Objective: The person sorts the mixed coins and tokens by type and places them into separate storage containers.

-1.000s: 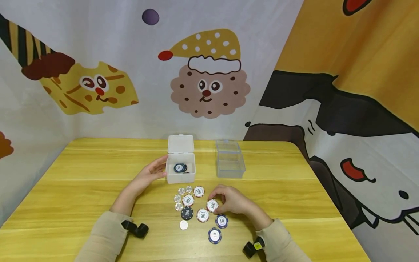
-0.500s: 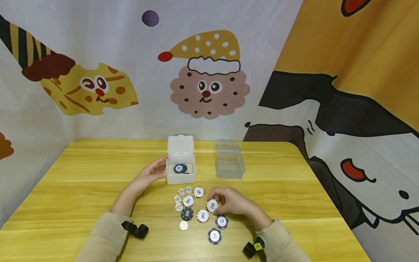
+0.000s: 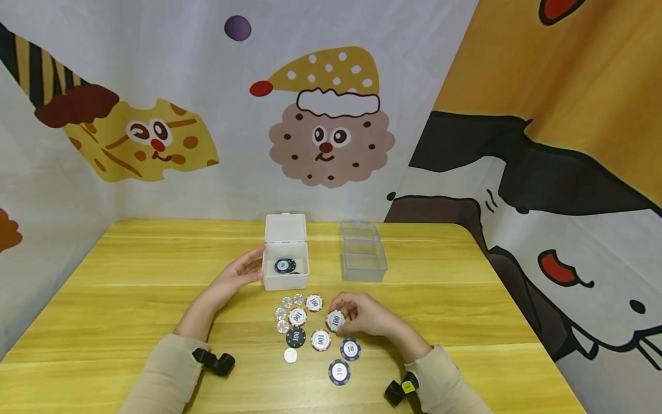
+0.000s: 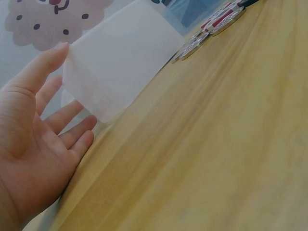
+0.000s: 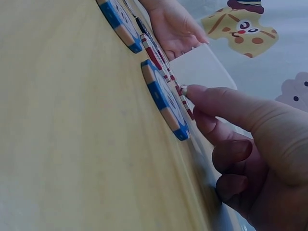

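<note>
My right hand point(image 3: 362, 314) pinches a white poker chip point(image 3: 335, 321) marked 100 between thumb and finger. The right wrist view shows the thumb at the red-and-white rim of a chip point(image 5: 186, 105). Extended fingers of my left hand point(image 3: 239, 275) touch the left side of an open white plastic box point(image 3: 285, 282). Inside that box lie dark chips point(image 3: 284, 265), partly overlapping. Near my right hand are another white 100 chip point(image 3: 320, 340) and a blue 10 chip point(image 3: 350, 349). The left wrist view shows the left palm point(image 4: 38, 163) facing the box wall point(image 4: 120, 62).
Right of the white box stands a clear plastic box point(image 3: 364, 264), lid raised. More white chips point(image 3: 297, 317), a black 100 chip point(image 3: 296, 337), several small clear gems point(image 3: 283, 326), a white disc point(image 3: 291, 355) and a second blue chip point(image 3: 339, 372) lie on the wooden table point(image 3: 155, 247).
The pinched 100 chip has shifted slightly away from me and looks tilted now, along with my right hand. My left hand stays at the white box.
</note>
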Motion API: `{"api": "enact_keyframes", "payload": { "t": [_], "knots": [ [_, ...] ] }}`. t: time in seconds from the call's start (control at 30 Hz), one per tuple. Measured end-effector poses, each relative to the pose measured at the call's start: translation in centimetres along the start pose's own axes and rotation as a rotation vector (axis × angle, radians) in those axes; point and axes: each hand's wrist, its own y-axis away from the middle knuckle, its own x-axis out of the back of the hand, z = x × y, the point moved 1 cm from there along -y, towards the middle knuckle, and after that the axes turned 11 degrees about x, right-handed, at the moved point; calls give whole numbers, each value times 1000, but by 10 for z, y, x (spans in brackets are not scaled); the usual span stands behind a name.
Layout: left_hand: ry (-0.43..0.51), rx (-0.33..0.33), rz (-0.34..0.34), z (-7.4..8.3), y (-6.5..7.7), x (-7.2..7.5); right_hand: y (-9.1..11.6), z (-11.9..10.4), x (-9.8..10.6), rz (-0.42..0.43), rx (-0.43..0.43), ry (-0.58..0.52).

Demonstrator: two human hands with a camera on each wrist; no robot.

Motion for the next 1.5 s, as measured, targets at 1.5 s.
{"api": "enact_keyframes", "payload": {
  "t": [1.5],
  "knots": [
    [-7,8,1,1,2,-1,-56,14,5,344,39,-166]
  ]
}}
